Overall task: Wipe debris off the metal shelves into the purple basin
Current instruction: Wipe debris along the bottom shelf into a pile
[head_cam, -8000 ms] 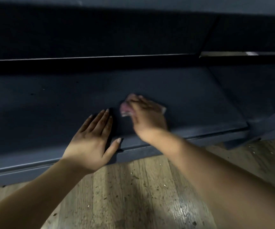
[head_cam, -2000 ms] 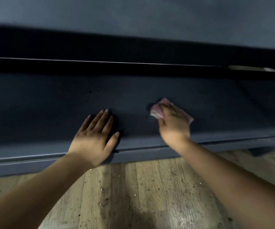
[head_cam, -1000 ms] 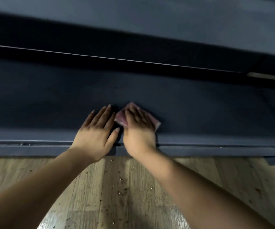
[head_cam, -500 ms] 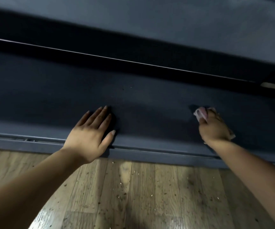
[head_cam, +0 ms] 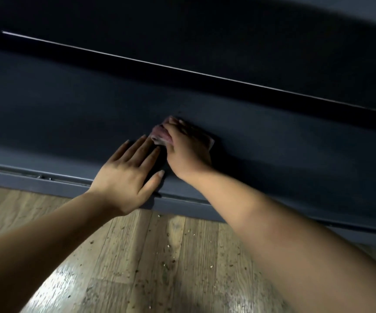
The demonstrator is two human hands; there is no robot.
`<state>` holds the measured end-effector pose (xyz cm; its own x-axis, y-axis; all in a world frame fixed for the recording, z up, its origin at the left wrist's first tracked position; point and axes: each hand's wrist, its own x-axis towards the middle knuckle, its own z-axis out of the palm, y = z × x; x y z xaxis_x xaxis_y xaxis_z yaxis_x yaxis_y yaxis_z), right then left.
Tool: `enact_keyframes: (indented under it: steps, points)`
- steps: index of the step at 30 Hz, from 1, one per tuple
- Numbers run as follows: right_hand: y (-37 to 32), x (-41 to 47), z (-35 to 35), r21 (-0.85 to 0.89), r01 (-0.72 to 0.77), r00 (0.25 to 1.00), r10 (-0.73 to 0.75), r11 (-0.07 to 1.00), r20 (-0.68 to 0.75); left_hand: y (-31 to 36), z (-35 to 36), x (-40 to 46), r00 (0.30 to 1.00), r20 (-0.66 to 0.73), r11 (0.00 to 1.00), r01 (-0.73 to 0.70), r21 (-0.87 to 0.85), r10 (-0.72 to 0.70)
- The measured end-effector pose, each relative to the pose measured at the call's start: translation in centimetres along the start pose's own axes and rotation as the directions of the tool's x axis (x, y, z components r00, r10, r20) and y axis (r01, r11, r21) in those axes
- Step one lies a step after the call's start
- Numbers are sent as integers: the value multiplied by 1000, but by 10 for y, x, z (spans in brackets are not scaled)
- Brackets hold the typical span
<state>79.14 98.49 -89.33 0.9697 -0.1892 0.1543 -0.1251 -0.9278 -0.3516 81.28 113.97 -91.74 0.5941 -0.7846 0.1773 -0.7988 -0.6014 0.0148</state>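
Note:
A dark grey metal shelf [head_cam: 69, 123] runs across the head view, low above the floor. My left hand [head_cam: 130, 170] lies flat on its front part, fingers straight and together. Right beside it my right hand [head_cam: 187, 147] presses a pink cloth [head_cam: 160, 135] onto the shelf, fingers curled over the cloth. The cloth shows at the fingertips and at the hand's right edge. The purple basin is out of view.
Another dark shelf [head_cam: 227, 30] hangs above, leaving a black gap behind a thin bright strip [head_cam: 182, 70]. Below the shelf's front lip [head_cam: 35, 179] lies a wooden floor [head_cam: 148, 267] sprinkled with crumbs and small debris.
My right hand has swept the cloth leftwards along the shelf, from far right to just beside my left hand. The left hand has stayed flat in place.

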Motion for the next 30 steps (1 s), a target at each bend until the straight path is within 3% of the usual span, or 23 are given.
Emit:
enact_keyframes:
  steps: [3, 7, 9, 12, 14, 18, 22, 25, 30]
  points:
    - [32, -9, -16, 34, 43, 991, -38, 998, -127, 0, -2, 1, 1000, 4, 1000, -21, -6, 21]
    - [119, -22, -54, -63, -209, 946, 185, 976, -265, 7, -4, 7, 999, -5, 998, -52, -21, 52]
    - [167, -25, -74, -138, -361, 919, 327, 922, -220, 9, -3, 10, 1000, 5, 999, -23, -41, 23]
    - [214, -24, -91, -156, -608, 793, 603, 778, -84, 11, -1, 12, 1000, 21, 999, 3, -49, -2]
    - [219, -16, -87, -143, -647, 761, 644, 749, -77, 11, -1, 12, 1000, 25, 999, 5, -46, -4]
    - [173, 27, -70, -153, -516, 856, 512, 843, -71, 13, -2, 13, 1000, 26, 999, 5, -42, -4]
    - [87, 58, -25, -138, -161, 987, 162, 977, -1, 13, -3, 13, 1000, 24, 998, 7, -61, -6]
    - [27, 52, 3, -53, 106, 993, -103, 993, 51, 13, -4, 12, 999, 33, 997, 4, -73, -2]
    - [24, 45, -6, 50, 156, 987, -157, 987, 22, 14, -8, 8, 997, 73, 994, 25, -103, -18]
